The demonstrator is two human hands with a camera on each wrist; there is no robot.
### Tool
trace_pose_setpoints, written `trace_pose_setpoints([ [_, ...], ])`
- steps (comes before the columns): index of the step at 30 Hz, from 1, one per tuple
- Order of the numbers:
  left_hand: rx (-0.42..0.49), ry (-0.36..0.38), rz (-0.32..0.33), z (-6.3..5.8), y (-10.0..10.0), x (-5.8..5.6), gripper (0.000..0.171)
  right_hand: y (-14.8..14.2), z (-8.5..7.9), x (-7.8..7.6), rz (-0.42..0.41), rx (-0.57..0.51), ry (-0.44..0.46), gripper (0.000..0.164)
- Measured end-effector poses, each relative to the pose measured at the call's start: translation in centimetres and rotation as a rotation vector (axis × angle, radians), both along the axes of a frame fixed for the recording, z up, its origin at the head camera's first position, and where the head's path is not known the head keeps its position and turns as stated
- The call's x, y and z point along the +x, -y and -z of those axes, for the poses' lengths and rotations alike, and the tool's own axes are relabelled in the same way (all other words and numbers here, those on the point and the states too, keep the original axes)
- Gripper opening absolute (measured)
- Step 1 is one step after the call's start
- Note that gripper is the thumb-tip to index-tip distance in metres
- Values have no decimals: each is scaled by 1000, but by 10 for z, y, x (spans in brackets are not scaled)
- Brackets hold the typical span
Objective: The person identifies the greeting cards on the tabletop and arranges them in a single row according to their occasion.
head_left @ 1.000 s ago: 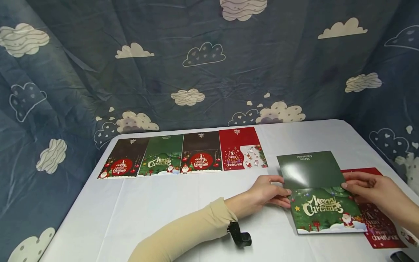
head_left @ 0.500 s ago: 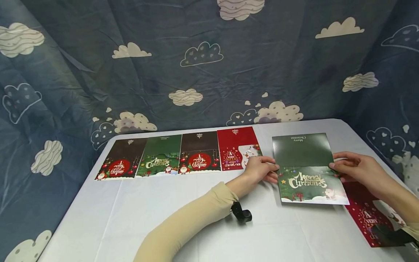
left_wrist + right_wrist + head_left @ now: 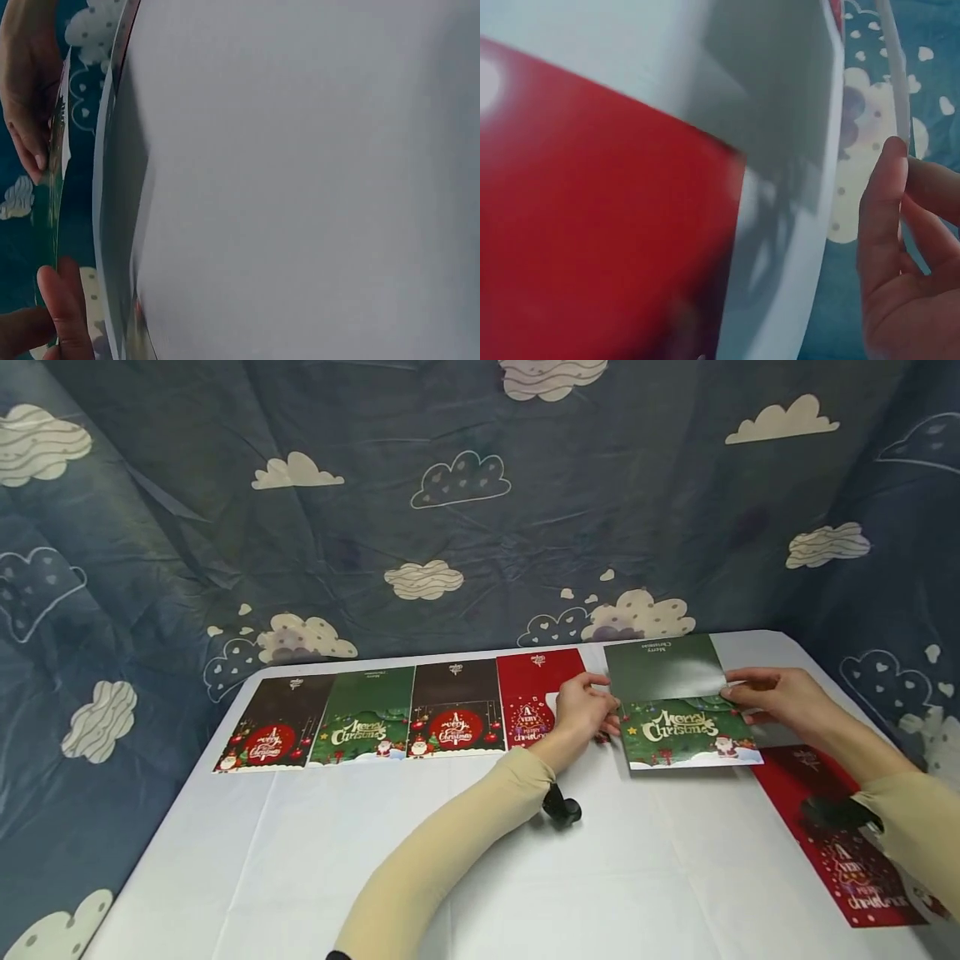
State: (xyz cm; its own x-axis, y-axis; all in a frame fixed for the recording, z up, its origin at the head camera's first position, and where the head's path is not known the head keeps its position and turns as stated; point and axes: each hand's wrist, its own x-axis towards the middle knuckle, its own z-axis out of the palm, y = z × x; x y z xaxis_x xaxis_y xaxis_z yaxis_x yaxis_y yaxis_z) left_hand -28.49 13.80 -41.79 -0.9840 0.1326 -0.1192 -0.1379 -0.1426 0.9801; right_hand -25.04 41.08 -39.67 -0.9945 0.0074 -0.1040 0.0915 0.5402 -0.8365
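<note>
Both hands pinch an unfolded green Christmas card (image 3: pixel 678 722) by its opposite side edges, just above the right part of the table. My left hand (image 3: pixel 583 710) grips its left edge and partly covers a red card (image 3: pixel 534 672) behind it. Thumb and fingers of my right hand (image 3: pixel 780 700) hold the right edge near the middle crease. In the left wrist view the card (image 3: pixel 54 202) appears nearly edge-on, its far side in the right hand (image 3: pixel 30 82). The right wrist view has the right hand (image 3: pixel 896 247) pinching the card's edge (image 3: pixel 897 75).
Left of the red card, a dark card (image 3: pixel 456 683), a green card (image 3: pixel 363 727) and another dark card (image 3: pixel 281 714) complete a row on the white table (image 3: pixel 337 852). A red card (image 3: pixel 832 864) lies beneath my right forearm. A cloud-patterned curtain (image 3: pixel 337 552) hangs behind.
Both hands have carried the green card from above the red card at the right, away from me and leftward, toward the row's right end. The lower right red card is now more uncovered.
</note>
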Motion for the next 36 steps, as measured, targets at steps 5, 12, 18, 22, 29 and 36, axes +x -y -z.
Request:
trace_pose_setpoints([
  [5, -91, 8, -25, 5, 0, -14, 30, 0, 4, -24, -41, 23, 27, 61],
  [12, -260, 30, -33, 6, -2, -32, 26, 1, 8, -50, -51, 61, 47, 62],
  [18, -349, 96, -77, 7, -6, -44, 20, -3, 17, -72, -26, -10, 80, 53],
  [22, -357, 112, -95, 3, -8, -49, 19, 0, 16, -79, -54, 56, 85, 54],
  [29, -331, 106, -112, 0, -5, -60, 25, 5, 22, -88, -8, 1, 151, 56],
  [36, -321, 155, -55, 3, -2, -64, 28, 6, 26, -89, 15, 27, 124, 54],
])
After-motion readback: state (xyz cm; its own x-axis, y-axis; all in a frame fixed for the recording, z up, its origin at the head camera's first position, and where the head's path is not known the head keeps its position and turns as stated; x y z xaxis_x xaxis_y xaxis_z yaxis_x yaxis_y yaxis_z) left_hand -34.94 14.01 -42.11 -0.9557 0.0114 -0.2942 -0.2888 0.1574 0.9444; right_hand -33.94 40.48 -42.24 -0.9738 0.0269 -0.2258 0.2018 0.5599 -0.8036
